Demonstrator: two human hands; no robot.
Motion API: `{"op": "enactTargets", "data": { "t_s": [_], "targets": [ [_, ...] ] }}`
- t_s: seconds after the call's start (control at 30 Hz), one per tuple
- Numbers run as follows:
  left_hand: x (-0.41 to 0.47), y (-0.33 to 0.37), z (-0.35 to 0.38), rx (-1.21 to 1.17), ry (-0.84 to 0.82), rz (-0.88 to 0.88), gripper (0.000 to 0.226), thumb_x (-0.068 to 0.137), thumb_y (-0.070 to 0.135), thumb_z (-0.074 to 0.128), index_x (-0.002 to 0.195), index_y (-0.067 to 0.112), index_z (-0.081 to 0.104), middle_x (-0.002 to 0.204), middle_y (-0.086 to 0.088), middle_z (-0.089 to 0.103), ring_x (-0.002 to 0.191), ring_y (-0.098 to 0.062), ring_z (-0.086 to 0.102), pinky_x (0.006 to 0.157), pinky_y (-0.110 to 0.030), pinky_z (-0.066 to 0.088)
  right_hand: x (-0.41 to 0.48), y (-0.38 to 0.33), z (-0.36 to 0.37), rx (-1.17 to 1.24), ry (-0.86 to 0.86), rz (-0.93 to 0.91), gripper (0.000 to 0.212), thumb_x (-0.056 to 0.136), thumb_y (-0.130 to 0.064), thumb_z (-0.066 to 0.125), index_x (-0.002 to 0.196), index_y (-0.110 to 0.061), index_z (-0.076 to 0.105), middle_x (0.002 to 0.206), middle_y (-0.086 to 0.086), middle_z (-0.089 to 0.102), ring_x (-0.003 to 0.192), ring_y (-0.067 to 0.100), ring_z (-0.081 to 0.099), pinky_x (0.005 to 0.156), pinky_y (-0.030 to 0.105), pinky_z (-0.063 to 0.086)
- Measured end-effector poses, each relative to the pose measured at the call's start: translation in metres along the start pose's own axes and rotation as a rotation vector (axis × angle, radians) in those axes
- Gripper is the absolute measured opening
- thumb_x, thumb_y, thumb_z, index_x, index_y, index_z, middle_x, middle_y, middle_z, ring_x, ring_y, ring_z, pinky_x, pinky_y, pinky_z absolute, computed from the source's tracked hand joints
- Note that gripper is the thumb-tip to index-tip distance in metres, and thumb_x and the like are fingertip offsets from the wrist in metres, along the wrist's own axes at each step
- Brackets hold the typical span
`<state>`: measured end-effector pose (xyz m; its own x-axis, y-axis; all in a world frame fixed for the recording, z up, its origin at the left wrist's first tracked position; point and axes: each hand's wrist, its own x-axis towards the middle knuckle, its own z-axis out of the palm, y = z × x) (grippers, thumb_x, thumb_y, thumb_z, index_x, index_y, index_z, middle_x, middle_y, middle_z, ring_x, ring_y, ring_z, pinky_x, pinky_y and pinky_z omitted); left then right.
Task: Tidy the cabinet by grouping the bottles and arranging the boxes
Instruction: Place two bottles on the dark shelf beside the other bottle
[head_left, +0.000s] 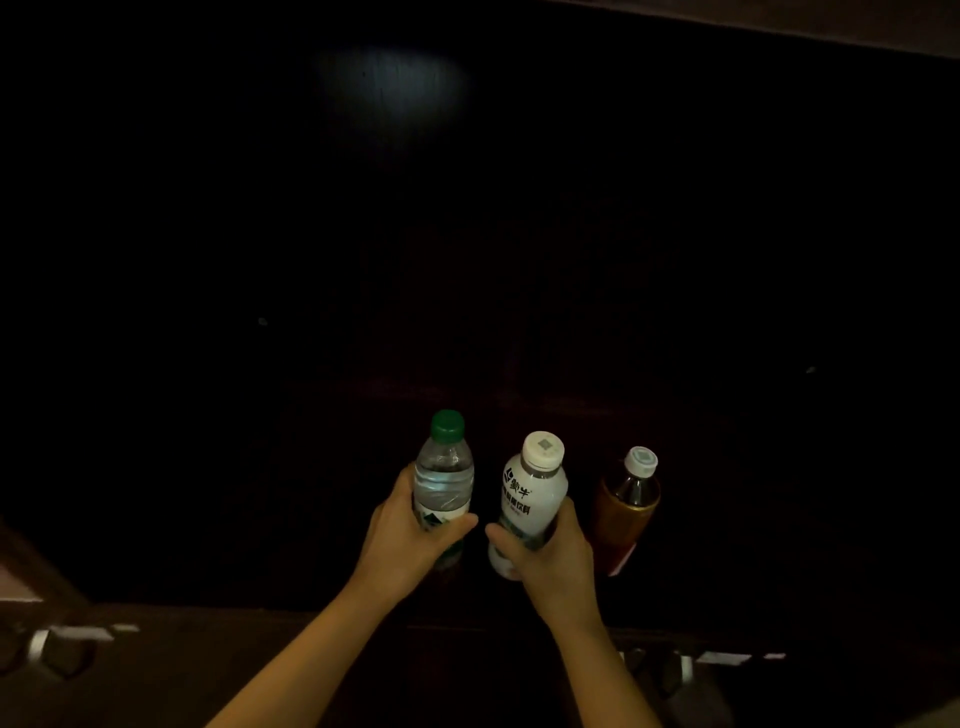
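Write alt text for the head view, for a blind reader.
Two hands each hold a bottle in near darkness: the left hand a green-capped water bottle, the right hand a white bottle. A brown bottle stands at the right.

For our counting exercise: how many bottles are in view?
3: the green-capped bottle in the left hand, the white bottle in the right hand, the brown bottle standing right of them. Darkness may hide others.
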<state>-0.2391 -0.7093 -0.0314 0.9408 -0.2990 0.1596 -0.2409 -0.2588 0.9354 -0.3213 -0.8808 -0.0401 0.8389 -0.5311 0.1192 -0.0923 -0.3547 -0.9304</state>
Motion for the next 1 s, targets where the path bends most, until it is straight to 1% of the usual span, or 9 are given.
{"op": "enactTargets", "data": {
  "t_s": [0.07,0.2,0.37,0.43,0.5,0.63,0.7,0.83,1.0],
  "targets": [
    [-0.002,0.001,-0.004,0.009,-0.022,0.006,0.089,0.064,0.046,0.087,0.139,0.036,0.042,0.114,0.044,0.057,0.106,0.018,0.055,0.079,-0.001,0.043,-0.002,-0.004,-0.003,0.008,-0.016,-0.007,0.089,0.068,-0.036,0.090,0.144,-0.026,0.044,0.130,-0.014,0.061,0.124,0.008,0.057,0.093,0.020,0.052],
    [-0.007,0.007,-0.012,0.071,-0.039,0.019,0.103,0.062,0.055,0.085,0.148,0.034,0.032,0.129,0.031,0.054,0.117,0.014,0.050,0.088,-0.001,0.038,-0.009,-0.015,-0.015,0.006,-0.020,-0.056,0.097,0.072,-0.034,0.088,0.152,-0.028,0.034,0.144,-0.011,0.054,0.132,0.007,0.050,0.107,0.034,0.048],
    [-0.022,0.015,-0.034,0.216,0.006,0.036,0.114,0.061,0.074,0.072,0.153,0.034,0.019,0.159,0.009,0.026,0.141,-0.005,0.026,0.109,-0.027,0.028,-0.032,-0.035,-0.030,-0.149,0.048,-0.118,0.091,0.077,-0.054,0.078,0.152,-0.026,0.035,0.152,-0.009,0.045,0.140,0.009,0.039,0.110,0.036,0.041],
    [-0.032,0.019,-0.052,0.262,0.030,0.080,0.108,0.063,0.080,0.064,0.152,0.038,0.018,0.159,0.010,0.024,0.136,0.001,0.022,0.107,-0.026,0.027,-0.046,-0.048,-0.036,-0.271,0.115,-0.172,0.081,0.080,-0.063,0.069,0.147,-0.027,0.040,0.147,-0.010,0.048,0.132,0.005,0.041,0.100,0.030,0.043],
    [-0.043,0.023,-0.073,0.302,0.067,0.165,0.096,0.071,0.080,0.059,0.150,0.039,0.023,0.156,0.012,0.027,0.133,0.005,0.023,0.106,-0.023,0.029,-0.060,-0.064,-0.041,-0.399,0.188,-0.240,0.070,0.085,-0.064,0.062,0.140,-0.025,0.047,0.140,-0.007,0.053,0.128,0.008,0.046,0.097,0.036,0.050],
    [-0.071,0.038,-0.128,0.420,0.143,0.334,0.072,0.083,0.066,0.058,0.145,0.036,0.036,0.150,0.016,0.032,0.133,-0.006,0.039,0.095,-0.038,0.053,-0.092,-0.104,-0.027,-0.516,0.320,-0.496,0.046,0.090,-0.042,0.067,0.124,-0.011,0.061,0.121,0.003,0.064,0.112,0.020,0.060,0.087,0.045,0.056],
    [-0.089,0.043,-0.162,0.468,0.177,0.399,0.066,0.086,0.063,0.057,0.143,0.034,0.039,0.150,0.016,0.032,0.135,-0.008,0.038,0.096,-0.037,0.052,-0.112,-0.128,-0.007,-0.516,0.339,-0.610,0.038,0.089,-0.031,0.070,0.119,-0.008,0.064,0.113,0.005,0.067,0.104,0.022,0.064,0.083,0.044,0.056],
    [-0.130,0.045,-0.240,0.516,0.267,0.466,0.058,0.090,0.062,0.052,0.138,0.031,0.048,0.142,0.017,0.042,0.135,-0.002,0.036,0.107,-0.027,0.036,-0.157,-0.182,0.050,-0.468,0.268,-0.665,0.030,0.092,-0.036,0.064,0.112,-0.015,0.066,0.106,-0.003,0.067,0.099,0.016,0.063,0.080,0.038,0.056],
    [-0.188,0.037,-0.349,0.620,0.394,0.457,0.042,0.092,0.052,0.057,0.123,0.024,0.061,0.124,0.013,0.056,0.120,-0.005,0.049,0.100,-0.029,0.044,-0.207,-0.236,0.137,-0.445,0.072,-0.786,0.020,0.094,-0.037,0.060,0.106,-0.023,0.065,0.097,-0.014,0.062,0.089,0.006,0.060,0.074,0.028,0.054]
  ]
}}
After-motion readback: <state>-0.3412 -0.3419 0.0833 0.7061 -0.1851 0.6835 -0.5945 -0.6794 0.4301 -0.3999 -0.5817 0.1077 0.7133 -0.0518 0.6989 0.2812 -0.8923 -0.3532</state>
